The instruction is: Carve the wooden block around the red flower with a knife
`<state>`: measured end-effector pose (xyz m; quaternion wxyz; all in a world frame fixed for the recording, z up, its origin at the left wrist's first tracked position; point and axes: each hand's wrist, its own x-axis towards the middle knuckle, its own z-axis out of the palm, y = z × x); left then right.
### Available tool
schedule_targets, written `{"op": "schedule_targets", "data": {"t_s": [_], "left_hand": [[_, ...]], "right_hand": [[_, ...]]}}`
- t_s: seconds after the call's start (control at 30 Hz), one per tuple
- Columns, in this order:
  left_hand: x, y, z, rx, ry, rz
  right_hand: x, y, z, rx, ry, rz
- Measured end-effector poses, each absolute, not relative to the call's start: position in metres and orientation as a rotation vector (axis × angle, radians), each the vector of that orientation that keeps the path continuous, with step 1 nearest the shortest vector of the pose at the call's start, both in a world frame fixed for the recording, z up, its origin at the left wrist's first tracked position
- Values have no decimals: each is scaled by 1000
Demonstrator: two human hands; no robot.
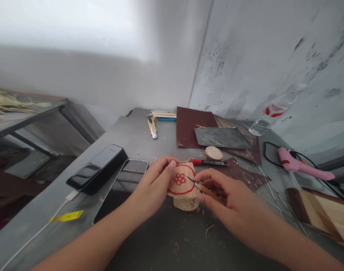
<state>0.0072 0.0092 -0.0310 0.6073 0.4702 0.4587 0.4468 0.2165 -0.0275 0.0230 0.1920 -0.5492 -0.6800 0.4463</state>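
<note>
My left hand (157, 184) is closed on the left edge of a pale wood piece (184, 190), which bears a red drawn flower inside a red ring. Beneath it sits a round wood block (186, 204) with a rough rim. In my right hand (221, 192) is a carving knife (202, 187) with a wooden handle and a metal collar. Its dark tip points left, over the drawing near the flower; whether it touches the wood I cannot tell. Just behind the wood lies a red marker (209, 162), and a small wood slice (213, 153) is beyond that.
Left of my hands are a phone (129, 177) and a black power bank (98, 167) with a white cable. A yellow utility knife (152, 128) lies behind. Dark red sheets (188, 128), a water bottle (273, 113) and a pink glue gun (301, 165) are right. Wood shavings dot the table.
</note>
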Motion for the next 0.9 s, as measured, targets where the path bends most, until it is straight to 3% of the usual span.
{"op": "schedule_targets", "data": {"t_s": [0.13,0.37,0.73,0.9], "left_hand": [[8,11,-44,1257,1083,952],[1,9,-45,1546,1175,948],[0,4,-25,1706,1107,1050],[2,0,-22,1659,1053,1066]], "right_hand": [[219,-29,27,-1508,-2117,1063],[223,-33,35,-1480,-2012,889],[232,-32,59,-1337,-1745,1162],[224,-28,49,-1241,-1720,1008]]}}
